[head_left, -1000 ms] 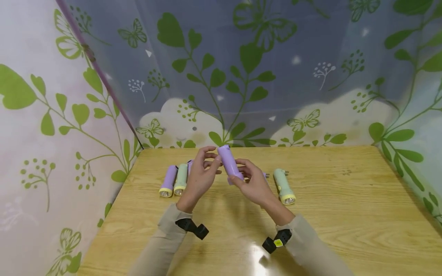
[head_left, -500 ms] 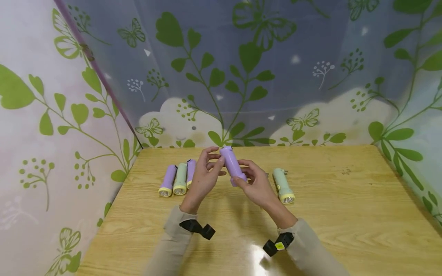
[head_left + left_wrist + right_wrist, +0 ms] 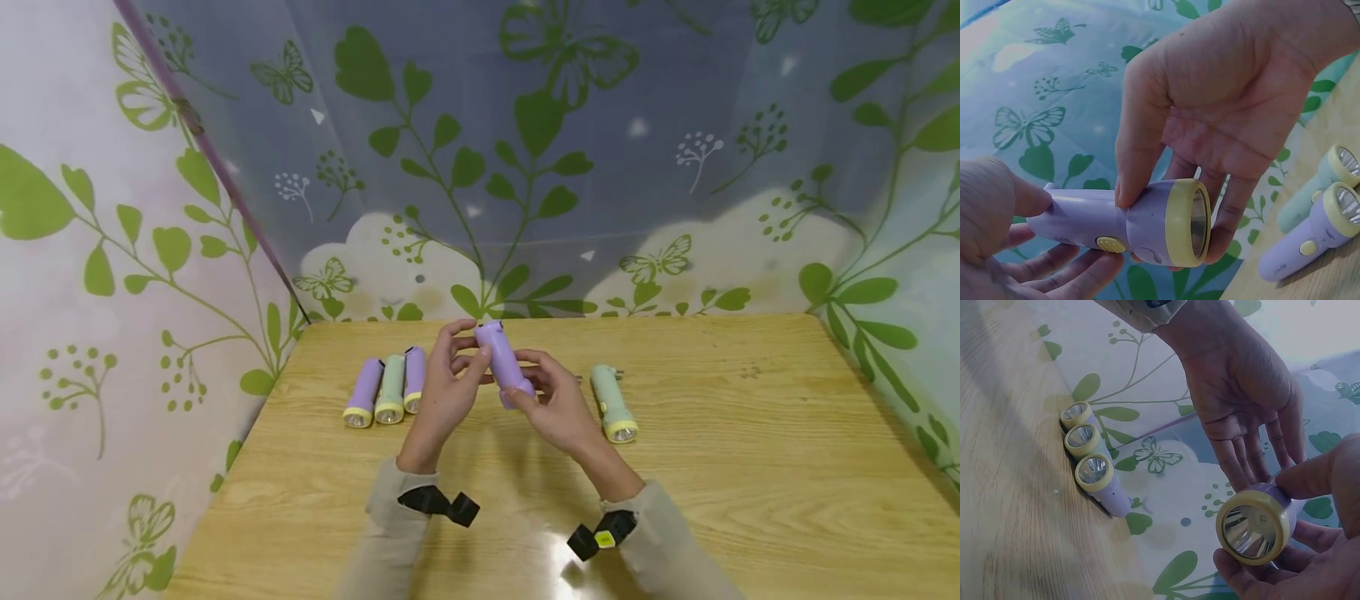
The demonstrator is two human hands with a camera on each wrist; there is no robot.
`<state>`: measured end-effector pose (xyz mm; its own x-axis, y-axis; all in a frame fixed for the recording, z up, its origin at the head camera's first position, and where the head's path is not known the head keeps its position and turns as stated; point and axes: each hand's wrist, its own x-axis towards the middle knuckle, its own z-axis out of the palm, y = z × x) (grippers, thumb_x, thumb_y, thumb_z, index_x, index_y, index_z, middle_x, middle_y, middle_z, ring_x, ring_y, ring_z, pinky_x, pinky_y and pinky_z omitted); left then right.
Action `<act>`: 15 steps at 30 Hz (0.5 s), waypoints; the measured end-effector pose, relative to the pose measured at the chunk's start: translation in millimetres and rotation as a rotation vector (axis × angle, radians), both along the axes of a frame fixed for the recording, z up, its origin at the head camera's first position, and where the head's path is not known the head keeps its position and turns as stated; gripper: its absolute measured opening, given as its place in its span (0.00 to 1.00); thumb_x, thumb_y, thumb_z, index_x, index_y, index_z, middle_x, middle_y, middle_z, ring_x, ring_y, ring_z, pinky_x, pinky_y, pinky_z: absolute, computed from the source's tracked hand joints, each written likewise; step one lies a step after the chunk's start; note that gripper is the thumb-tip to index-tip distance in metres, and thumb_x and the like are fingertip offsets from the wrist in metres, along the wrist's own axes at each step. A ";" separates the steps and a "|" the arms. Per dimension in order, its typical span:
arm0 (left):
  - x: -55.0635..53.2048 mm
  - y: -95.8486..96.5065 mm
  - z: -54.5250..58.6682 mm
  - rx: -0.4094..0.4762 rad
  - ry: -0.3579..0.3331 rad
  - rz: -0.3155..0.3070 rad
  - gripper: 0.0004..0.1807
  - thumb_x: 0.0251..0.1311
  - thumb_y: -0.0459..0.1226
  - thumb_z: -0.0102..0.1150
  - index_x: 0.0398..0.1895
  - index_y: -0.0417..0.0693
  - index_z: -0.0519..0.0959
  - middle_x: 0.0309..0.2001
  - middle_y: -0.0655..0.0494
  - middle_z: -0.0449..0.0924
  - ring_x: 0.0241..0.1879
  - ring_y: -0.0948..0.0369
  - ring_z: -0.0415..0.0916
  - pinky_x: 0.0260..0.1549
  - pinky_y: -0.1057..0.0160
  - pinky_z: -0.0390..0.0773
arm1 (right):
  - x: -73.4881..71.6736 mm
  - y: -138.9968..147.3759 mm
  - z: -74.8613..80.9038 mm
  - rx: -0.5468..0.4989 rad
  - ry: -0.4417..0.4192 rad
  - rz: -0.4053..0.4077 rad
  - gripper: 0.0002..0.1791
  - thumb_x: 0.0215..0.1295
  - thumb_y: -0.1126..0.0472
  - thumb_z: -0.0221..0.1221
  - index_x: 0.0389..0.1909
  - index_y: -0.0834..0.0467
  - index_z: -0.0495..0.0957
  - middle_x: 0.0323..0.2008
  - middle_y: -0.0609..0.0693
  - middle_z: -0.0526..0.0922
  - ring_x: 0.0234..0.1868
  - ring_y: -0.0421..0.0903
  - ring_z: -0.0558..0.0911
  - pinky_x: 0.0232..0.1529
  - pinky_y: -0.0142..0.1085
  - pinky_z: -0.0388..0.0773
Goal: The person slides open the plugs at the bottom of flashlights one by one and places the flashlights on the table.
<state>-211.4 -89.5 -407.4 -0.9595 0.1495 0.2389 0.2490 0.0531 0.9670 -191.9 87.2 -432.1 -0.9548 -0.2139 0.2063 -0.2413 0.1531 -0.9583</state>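
Note:
A purple flashlight [image 3: 501, 354] with a yellow lens ring and a yellow button [image 3: 1110, 244] is held up above the table between both hands. My left hand [image 3: 450, 396] grips its tail end, thumb on the near side. Lower on the body, my right hand [image 3: 555, 404] holds the lamp end between thumb and fingers. The ring and reflector [image 3: 1250, 531] show in the right wrist view. In the left wrist view the right hand [image 3: 1222, 94] comes down from the upper right, while the left hand [image 3: 991, 219] reaches in from the left.
Three flashlights lie side by side at left: a purple one [image 3: 365, 392], a green one [image 3: 391, 390] and another purple one [image 3: 414, 382]. At right lies a green flashlight [image 3: 615, 404]; a purple flashlight [image 3: 1307, 244] beside it is mostly hidden in the head view. Patterned cloth surrounds the wooden table [image 3: 750, 467].
Both hands keep hold of the purple flashlight. The left hand and the flashlight have moved slightly right, uncovering the third flashlight at left.

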 end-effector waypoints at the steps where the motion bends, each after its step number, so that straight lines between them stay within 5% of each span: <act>1: 0.4 -0.2 -0.9 0.004 0.002 0.001 0.24 0.76 0.36 0.52 0.71 0.48 0.63 0.62 0.38 0.73 0.49 0.48 0.81 0.47 0.42 0.86 | -0.2 0.1 -0.6 0.004 -0.003 0.000 0.26 0.69 0.67 0.61 0.67 0.60 0.70 0.54 0.66 0.85 0.52 0.58 0.85 0.45 0.35 0.81; 7: 4.7 -0.9 -7.0 0.045 0.007 0.019 0.23 0.75 0.36 0.53 0.71 0.49 0.64 0.62 0.38 0.73 0.50 0.46 0.81 0.48 0.39 0.85 | -0.1 -0.3 -1.8 0.020 -0.019 0.030 0.26 0.70 0.65 0.62 0.68 0.58 0.70 0.55 0.65 0.84 0.52 0.58 0.85 0.45 0.36 0.81; 15: 1.6 2.9 -13.7 0.049 0.008 0.031 0.22 0.75 0.37 0.53 0.69 0.48 0.67 0.61 0.40 0.74 0.48 0.48 0.82 0.45 0.47 0.87 | -1.9 4.9 -3.7 0.049 -0.014 0.039 0.27 0.70 0.65 0.61 0.68 0.58 0.70 0.56 0.65 0.84 0.53 0.58 0.85 0.44 0.38 0.81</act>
